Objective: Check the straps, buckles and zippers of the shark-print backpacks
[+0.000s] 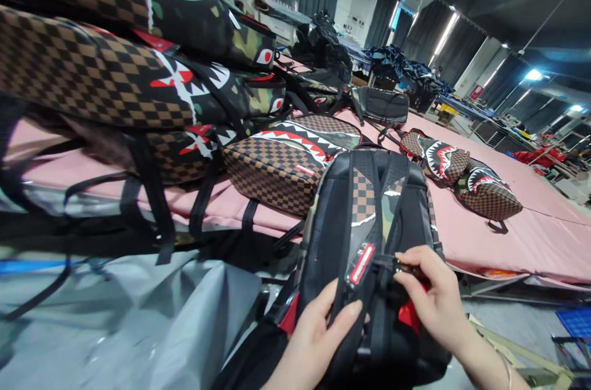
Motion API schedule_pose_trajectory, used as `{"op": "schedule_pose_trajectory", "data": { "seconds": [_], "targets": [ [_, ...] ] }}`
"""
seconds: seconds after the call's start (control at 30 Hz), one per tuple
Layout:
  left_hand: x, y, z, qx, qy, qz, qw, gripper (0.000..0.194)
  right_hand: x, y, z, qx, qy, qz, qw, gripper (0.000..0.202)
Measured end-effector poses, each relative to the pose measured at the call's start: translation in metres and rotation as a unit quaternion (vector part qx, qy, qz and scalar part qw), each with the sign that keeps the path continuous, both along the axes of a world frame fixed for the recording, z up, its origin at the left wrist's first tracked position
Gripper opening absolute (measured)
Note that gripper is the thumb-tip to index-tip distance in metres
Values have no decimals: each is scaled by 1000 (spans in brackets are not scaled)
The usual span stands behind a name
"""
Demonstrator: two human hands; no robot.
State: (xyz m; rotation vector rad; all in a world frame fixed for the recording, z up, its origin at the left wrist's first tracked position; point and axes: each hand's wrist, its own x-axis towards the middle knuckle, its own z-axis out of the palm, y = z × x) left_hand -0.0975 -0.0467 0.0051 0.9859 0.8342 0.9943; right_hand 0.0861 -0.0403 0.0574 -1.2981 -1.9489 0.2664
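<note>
the left hand [318, 331] grips the lower back of a black backpack [369, 242] that stands upright at the near edge of a pink-covered table [530, 236], its thumb pressed on a padded shoulder strap [364, 211] just below a small red label [361, 263]. the right hand [431, 298] is pinched with thumb and fingertips on a small black buckle [401, 267] at the strap's lower part, touching the bag's back panel. the backpack's back faces the camera, showing two padded straps with brown checker and camouflage patches and a red patch low down beside the right hand.

to the left a stack of backpacks [138, 64] with brown checker, camouflage and shark-mouth print lies on the table, straps hanging over the edge. one more checkered backpack [281, 168] lies flat just behind the held one. two smaller shark-mouth bags [462, 175] lie well apart on the right of the table. grey plastic sheeting [138, 322] spreads below the table edge at lower left.
</note>
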Motion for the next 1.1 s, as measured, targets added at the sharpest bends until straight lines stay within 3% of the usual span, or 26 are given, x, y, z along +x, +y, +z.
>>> {"op": "schedule_pose_trajectory", "data": {
  "seconds": [0.1,0.17,0.47,0.8,1.1],
  "targets": [
    [-4,-4,-3,-95,-64,-18,993,32,9,8,-1,-132,59,-13,989,13],
    [-2,-6,-4,-112,-85,-14,990,34,10,9,-4,-184,87,-21,979,16],
    [13,-5,-9,-79,-12,56,995,42,2,3,-7,-257,109,-78,957,18],
    [13,-6,-6,-52,4,77,996,39,1,10,-11,-197,122,-62,971,17],
    [12,-6,-4,-55,-5,80,995,37,-1,8,-8,-212,126,-75,966,16]
  ]
}}
